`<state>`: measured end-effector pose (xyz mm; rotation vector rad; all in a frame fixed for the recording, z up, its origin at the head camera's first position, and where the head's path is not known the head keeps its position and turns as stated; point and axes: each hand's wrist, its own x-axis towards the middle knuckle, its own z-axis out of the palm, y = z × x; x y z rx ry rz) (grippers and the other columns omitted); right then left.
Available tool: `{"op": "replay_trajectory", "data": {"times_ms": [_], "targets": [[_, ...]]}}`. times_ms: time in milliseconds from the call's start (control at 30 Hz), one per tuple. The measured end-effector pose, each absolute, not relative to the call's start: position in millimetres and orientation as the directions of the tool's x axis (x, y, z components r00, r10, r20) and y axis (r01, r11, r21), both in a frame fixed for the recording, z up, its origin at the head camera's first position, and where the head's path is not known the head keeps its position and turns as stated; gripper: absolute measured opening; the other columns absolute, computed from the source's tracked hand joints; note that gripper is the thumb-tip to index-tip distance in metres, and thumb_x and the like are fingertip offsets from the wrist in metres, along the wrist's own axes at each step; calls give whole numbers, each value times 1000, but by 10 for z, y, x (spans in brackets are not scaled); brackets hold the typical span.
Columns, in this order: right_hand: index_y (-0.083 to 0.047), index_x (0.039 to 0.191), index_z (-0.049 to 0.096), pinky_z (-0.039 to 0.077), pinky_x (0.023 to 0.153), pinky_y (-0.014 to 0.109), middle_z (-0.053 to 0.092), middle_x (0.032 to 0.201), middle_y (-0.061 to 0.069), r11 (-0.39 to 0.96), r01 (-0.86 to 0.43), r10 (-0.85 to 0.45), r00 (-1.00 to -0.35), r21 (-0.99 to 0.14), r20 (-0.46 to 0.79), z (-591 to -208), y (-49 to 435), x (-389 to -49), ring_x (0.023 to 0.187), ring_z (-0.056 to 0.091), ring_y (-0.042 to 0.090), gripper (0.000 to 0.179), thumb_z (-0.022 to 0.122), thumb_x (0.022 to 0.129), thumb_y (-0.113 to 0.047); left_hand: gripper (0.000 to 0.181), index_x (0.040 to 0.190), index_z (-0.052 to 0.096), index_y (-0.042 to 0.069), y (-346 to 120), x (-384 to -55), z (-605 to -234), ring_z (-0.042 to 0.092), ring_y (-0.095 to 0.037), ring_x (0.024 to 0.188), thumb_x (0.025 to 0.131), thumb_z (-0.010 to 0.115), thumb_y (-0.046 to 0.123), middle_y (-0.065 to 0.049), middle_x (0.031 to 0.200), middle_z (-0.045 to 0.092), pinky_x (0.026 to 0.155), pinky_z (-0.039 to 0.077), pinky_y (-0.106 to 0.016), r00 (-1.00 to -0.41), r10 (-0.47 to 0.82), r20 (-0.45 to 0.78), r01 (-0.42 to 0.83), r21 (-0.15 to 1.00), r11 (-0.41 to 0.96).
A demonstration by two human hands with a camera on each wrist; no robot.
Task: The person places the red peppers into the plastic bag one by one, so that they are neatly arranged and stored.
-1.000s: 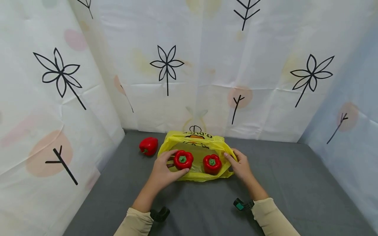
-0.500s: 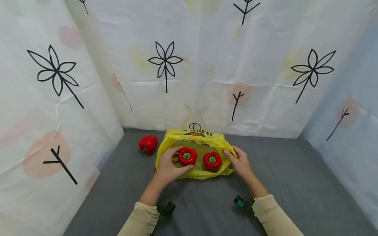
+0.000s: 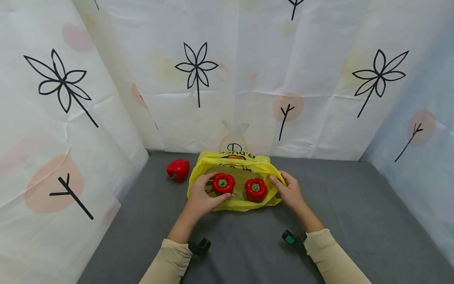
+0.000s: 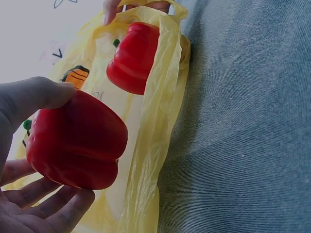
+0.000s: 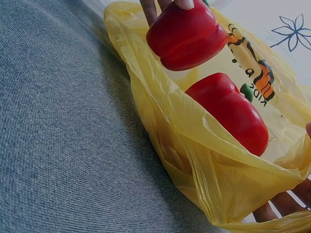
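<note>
A yellow plastic bag (image 3: pixel 234 206) lies with its mouth open on the grey cloth. My left hand (image 3: pixel 201 199) grips a red bell pepper (image 3: pixel 223 184) between thumb and fingers, within the bag's opening. In the left wrist view the thumb presses on top of this pepper (image 4: pixel 77 141) and the fingers curl beneath it. A second red bell pepper (image 3: pixel 255 189) sits inside the bag on the right, green stem up. My right hand (image 3: pixel 291 193) pinches the bag's right rim, its fingers partly behind the plastic in the right wrist view.
Another red bell pepper (image 3: pixel 178 170) lies on the grey cloth (image 3: pixel 354 213) left of the bag. A white printed curtain (image 3: pixel 248 79) stands behind and along both sides of the table. Black bands (image 3: pixel 200 246) sit on both wrists.
My left hand has moved slightly right with its pepper, further over the bag's opening. The right hand keeps its hold on the rim. The head view has tilted a little upward.
</note>
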<state>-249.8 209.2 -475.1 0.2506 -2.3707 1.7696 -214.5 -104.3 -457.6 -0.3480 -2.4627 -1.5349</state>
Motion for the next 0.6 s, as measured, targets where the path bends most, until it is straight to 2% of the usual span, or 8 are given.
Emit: {"op": "replay_trajectory", "data": {"times_ms": [200,500,600], "targets": [[2,133,67,57,76,23,68,114,16,295,-206,-12,-977,-933,212,-4659,2101,-2452,93,65,20,33,66,107,-18,78,146,61,9,-1014,-2184,-4602,64,-24,123,79,96,30,-7,133,65,97,63,-47,-947,84,309,313,842,439],[-2,131,68,58,76,23,68,115,22,284,-222,-44,-975,-933,218,-4752,2087,-2507,92,65,18,33,66,107,-25,76,144,63,11,-1069,-2191,-4644,65,-24,121,78,97,27,-6,130,66,96,64,-46,-946,69,315,313,842,440],[-2,129,69,57,75,22,68,113,21,267,-220,-20,-975,-938,223,-4763,2047,-2496,92,65,20,30,66,107,-22,77,145,61,10,-1100,-2184,-4676,65,-25,121,80,96,31,-8,131,66,96,63,-46,-944,88,318,323,835,446]]}}
